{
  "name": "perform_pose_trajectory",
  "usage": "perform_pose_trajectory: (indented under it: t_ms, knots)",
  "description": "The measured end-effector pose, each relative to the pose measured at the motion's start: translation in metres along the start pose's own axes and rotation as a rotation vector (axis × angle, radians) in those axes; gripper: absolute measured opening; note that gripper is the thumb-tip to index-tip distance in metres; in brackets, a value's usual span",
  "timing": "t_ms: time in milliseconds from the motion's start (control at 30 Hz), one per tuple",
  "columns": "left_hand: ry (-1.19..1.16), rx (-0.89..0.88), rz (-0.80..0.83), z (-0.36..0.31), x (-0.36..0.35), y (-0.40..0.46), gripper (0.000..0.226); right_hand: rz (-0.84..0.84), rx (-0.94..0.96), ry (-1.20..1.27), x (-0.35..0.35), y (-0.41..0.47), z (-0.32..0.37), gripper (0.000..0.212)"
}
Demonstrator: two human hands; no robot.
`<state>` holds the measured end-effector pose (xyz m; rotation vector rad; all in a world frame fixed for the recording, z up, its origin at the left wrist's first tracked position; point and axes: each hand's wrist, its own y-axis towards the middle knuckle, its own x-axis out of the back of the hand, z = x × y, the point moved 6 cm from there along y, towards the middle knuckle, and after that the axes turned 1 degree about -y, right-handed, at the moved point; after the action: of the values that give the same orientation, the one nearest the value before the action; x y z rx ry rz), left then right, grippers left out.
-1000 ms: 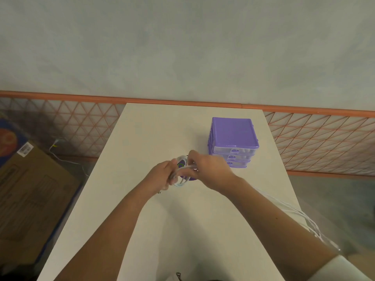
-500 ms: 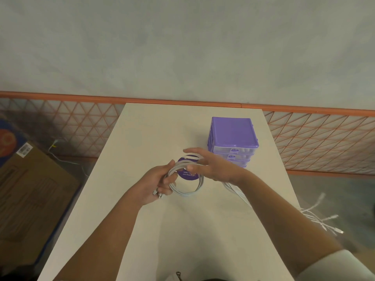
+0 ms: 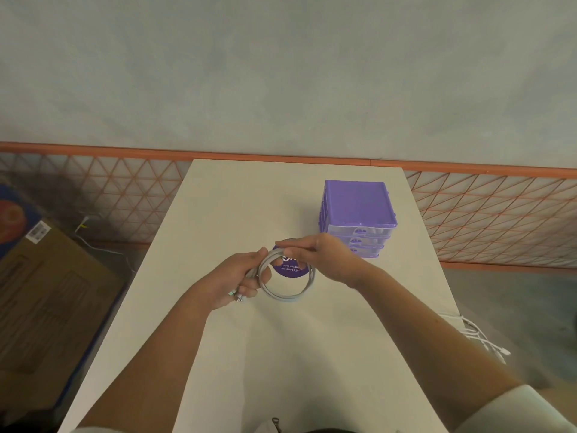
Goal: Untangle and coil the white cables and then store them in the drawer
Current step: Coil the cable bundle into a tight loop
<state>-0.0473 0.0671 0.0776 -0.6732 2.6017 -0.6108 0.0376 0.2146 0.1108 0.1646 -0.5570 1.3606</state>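
Observation:
A white cable (image 3: 290, 295) wound into a round coil is held above the white table (image 3: 237, 198). My left hand (image 3: 232, 281) grips the coil's left side, with a connector end poking out below the fingers. My right hand (image 3: 324, 256) lies over the coil's top right, fingers pointing left along the loops and pinching them. The purple drawer unit (image 3: 359, 210) stands just behind my right hand, its clear drawers closed. More white cables (image 3: 477, 335) hang off the table's right edge, partly hidden by my right forearm.
A round purple sticker (image 3: 290, 267) lies on the table under the coil. A cardboard box (image 3: 46, 295) sits on the floor at the left. An orange lattice fence (image 3: 487, 214) runs behind the table.
The coil has widened from a small bundle between both hands into an open loop. My right hand has swung round its top, and the trailing length at the right has been wound in.

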Motion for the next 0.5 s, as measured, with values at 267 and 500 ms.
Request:
perform_pose_trajectory:
  t_ms: [267, 500]
  knots:
    - [0.371, -0.018, -0.044, -0.015, -0.008, -0.003, 0.048, -0.130, -0.095, -0.302, -0.001, 0.004, -0.006, 0.039]
    - [0.332, -0.065, -0.060, -0.013, -0.010, 0.003, 0.038, -0.193, -0.115, -0.335, -0.002, 0.000, -0.005, 0.041]
